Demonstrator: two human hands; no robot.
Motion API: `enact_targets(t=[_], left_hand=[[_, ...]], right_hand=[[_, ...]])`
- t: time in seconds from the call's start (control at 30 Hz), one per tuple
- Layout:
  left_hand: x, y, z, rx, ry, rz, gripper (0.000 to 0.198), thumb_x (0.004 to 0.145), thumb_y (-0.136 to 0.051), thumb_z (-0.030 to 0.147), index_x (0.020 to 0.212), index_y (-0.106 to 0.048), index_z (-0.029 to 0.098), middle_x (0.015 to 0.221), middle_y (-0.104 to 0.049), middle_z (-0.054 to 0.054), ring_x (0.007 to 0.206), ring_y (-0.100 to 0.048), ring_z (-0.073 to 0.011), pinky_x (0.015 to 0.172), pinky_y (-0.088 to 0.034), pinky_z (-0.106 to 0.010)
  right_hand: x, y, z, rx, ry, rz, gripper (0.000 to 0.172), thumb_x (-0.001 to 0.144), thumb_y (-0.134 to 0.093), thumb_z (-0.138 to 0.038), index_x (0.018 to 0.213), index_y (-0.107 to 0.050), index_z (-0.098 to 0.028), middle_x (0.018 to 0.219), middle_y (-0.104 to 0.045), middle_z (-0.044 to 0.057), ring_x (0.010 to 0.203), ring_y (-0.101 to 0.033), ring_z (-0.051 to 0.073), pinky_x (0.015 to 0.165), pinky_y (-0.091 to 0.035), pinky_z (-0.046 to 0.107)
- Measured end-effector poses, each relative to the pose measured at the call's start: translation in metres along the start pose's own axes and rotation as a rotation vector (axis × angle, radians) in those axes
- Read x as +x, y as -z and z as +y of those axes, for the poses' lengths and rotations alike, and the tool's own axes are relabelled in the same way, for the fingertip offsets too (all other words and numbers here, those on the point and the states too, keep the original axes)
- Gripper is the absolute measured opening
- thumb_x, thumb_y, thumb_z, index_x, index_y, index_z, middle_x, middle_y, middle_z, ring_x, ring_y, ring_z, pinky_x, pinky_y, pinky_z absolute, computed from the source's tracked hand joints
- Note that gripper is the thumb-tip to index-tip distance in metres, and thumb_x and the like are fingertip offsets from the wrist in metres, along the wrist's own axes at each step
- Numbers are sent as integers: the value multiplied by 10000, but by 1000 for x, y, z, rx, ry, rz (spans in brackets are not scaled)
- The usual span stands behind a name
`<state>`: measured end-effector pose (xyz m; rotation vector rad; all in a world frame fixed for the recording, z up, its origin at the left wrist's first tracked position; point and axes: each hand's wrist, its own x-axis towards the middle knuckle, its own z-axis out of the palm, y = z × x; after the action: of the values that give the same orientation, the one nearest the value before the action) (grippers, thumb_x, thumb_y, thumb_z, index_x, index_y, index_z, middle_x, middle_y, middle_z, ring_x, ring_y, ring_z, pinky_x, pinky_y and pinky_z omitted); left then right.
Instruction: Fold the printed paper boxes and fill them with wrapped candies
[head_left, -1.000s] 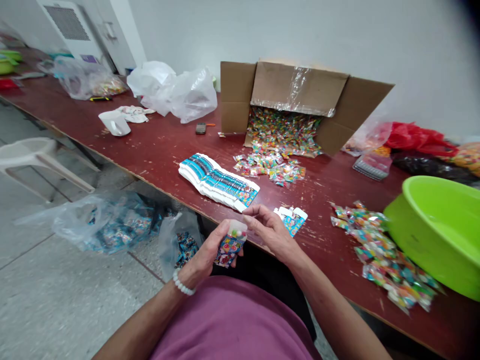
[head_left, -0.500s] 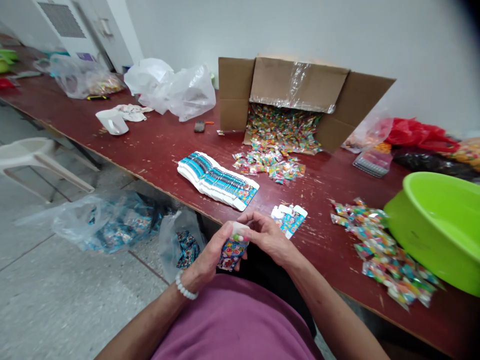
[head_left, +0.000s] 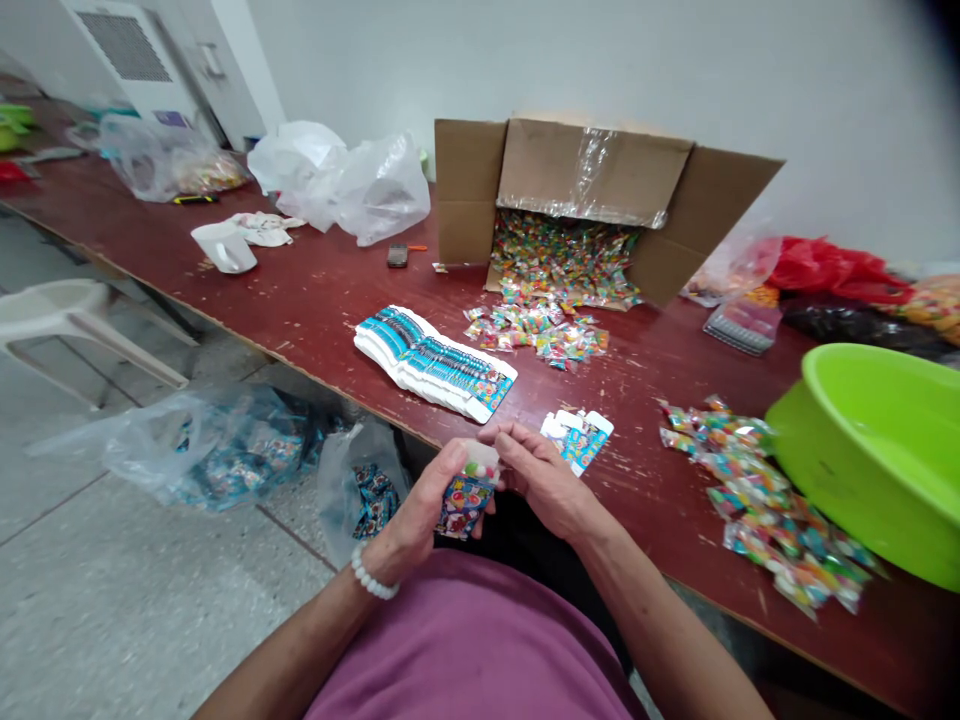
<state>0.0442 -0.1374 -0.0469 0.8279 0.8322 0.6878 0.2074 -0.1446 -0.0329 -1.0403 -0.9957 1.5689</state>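
My left hand (head_left: 417, 512) is wrapped round a small colourful printed box (head_left: 463, 500) held over my lap at the table's near edge. My right hand (head_left: 538, 472) pinches at the box's open top, where small candies (head_left: 475, 467) show. A flat unfolded box (head_left: 577, 436) lies on the table just right of my hands. A stack of flat blue-and-white boxes (head_left: 435, 362) sits beyond them. Loose wrapped candies (head_left: 765, 502) lie in a pile to the right.
A tipped cardboard carton (head_left: 600, 180) spills candy packets (head_left: 547, 325) onto the red-brown table (head_left: 315, 290). A green basin (head_left: 877, 450) stands at the right. Plastic bags (head_left: 352, 185) and a white cup (head_left: 223, 245) sit far left. Bags of filled boxes (head_left: 217, 450) lie on the floor.
My right hand's fingers pressed down on the box's top half a second ago, then lifted slightly. The box stays in my left hand.
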Motion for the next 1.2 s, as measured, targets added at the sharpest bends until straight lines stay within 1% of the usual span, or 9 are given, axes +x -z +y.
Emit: enact_targets(t=[0.23,0.4,0.6,0.73,0.87,0.97,1.07,1.13,1.2], left_hand=[[-4,-2,1,87,-60,-55,458,924,-492,602,1086,-602,188,731,-646,-15,567,-594,-130,507,-496,-220],[-2,-4,2,45,-32,-33,416,866,-591,563,1011,-582,173,725,-652,-22,558,-600,-138,481,-493,-224],[-4,-1,0,-174,-9,24,410,769,-653,441,1055,-571,159,737,-692,-42,484,-607,-156,417,-498,-249],[-5,-5,-3,-197,-13,28,373,802,-653,426,1043,-579,152,656,-677,-30,451,-599,-150,410,-499,-234],[-4,-4,3,-244,17,-4,451,850,-640,507,1140,-576,169,685,-683,-30,456,-624,-158,411,-505,-236],[-2,3,7,-317,104,-60,527,860,-602,603,1216,-545,219,672,-668,-7,430,-628,-173,391,-500,-252],[0,6,6,-333,160,-55,440,884,-586,569,1146,-581,216,641,-640,7,419,-602,-150,388,-508,-248],[1,3,4,-284,125,5,322,889,-608,471,1075,-603,207,629,-613,19,441,-587,-130,396,-506,-224],[0,-2,2,-198,53,57,282,871,-633,415,1060,-616,206,686,-619,15,493,-592,-122,403,-491,-199]], right_hand=[[-1,1,3,45,-41,-96,340,718,-849,-422,756,-625,-169,692,-632,-29,530,-583,101,479,-461,223],[2,-2,4,88,-108,-38,445,605,-921,-367,921,-666,-184,763,-674,-14,553,-597,122,407,-460,210],[-4,1,9,249,-73,-112,372,747,-835,-385,1041,-699,-201,840,-679,-15,588,-591,77,570,-529,211],[-5,-2,14,104,-33,-103,303,774,-819,-342,1005,-692,-193,741,-673,-28,495,-557,71,472,-473,192],[-3,-7,17,12,62,1,233,804,-784,-392,865,-667,-200,626,-641,-38,444,-555,108,422,-468,230],[-5,-6,17,-241,310,38,143,878,-712,-359,875,-699,-217,905,-753,39,683,-700,173,632,-577,313],[-7,-2,15,-497,492,-41,117,919,-660,-308,884,-732,-223,1029,-759,68,977,-709,217,871,-555,361],[-8,1,15,-540,453,-44,122,909,-669,-314,865,-728,-216,956,-757,61,876,-714,196,807,-562,331],[-9,2,17,-502,324,-9,119,875,-708,-330,896,-717,-213,900,-741,40,700,-687,155,670,-557,287]])
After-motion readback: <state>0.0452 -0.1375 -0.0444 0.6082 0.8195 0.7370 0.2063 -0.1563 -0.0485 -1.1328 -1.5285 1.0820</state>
